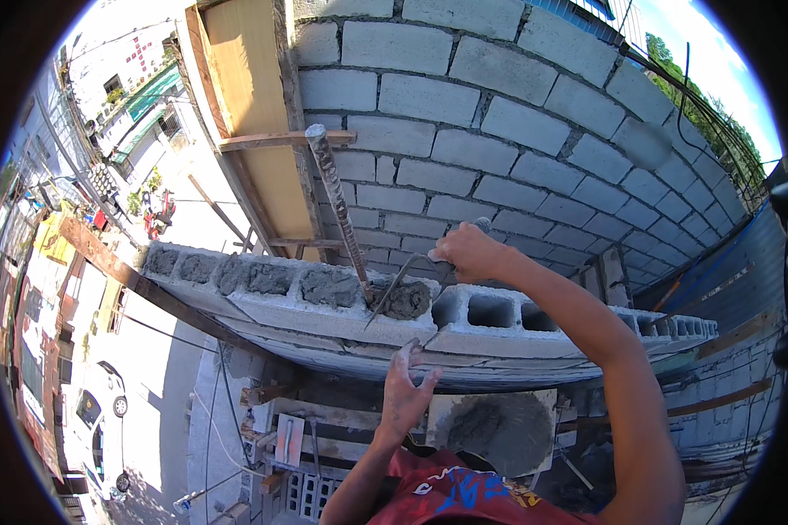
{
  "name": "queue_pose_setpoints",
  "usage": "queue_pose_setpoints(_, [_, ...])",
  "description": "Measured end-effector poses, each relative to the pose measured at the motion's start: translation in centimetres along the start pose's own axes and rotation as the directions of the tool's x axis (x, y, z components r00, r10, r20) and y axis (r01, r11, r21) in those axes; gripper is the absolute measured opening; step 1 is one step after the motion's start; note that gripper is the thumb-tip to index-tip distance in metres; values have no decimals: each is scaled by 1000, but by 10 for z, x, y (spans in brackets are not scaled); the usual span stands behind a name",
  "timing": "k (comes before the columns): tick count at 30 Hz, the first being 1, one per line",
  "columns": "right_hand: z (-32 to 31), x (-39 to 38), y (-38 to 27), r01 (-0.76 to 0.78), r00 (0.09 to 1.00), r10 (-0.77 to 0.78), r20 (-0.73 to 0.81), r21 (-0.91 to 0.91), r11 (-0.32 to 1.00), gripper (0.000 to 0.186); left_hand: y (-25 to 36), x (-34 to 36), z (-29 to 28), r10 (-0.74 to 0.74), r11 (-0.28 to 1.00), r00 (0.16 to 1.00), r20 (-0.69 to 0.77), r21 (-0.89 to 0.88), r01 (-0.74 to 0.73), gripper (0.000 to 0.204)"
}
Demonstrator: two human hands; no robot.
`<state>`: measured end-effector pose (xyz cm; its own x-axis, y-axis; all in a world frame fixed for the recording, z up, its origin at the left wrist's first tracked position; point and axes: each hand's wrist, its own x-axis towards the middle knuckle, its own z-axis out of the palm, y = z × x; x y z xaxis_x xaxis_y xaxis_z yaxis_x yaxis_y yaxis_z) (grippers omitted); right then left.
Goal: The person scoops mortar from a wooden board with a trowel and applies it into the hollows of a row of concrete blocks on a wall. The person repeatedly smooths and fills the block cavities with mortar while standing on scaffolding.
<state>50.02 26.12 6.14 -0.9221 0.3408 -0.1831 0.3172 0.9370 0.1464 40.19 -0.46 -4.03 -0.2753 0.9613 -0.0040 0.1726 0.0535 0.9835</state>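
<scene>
My right hand [471,252] is closed around the handle of a trowel [396,287], whose blade is seen nearly edge-on over the top of a hollow-block wall [385,331]. Beneath the blade, grey mortar [405,300] fills a block cell. Cells further left are filled too, while those to the right, such as one hollow cell [490,310], are open holes. A rusty steel bar [340,206] rises from the wall just left of the trowel. My left hand [405,392] is raised with fingers apart at the wall's near face, holding nothing; whether its fingertips touch the block cannot be told.
Behind stands a taller block wall [446,136] beside a wood-framed panel [249,87]. Below me, a board [538,420] carries a mound of wet mortar. Scaffold planks [341,416] and a hollow block [308,494] lie lower left. Far below, a white car [96,429] is parked.
</scene>
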Motion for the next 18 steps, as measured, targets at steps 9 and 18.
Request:
queue_pose_setpoints(9, [9,-112,8,-356,933,346,-99,-105,929,32,36,31,-13,-45,967,998,-52,247,57,57])
queue_pose_setpoints(18, [74,-309,-111,-683,495,749,-439,336,649,50,4,-26,40,30,970,980,199,232,-76,40])
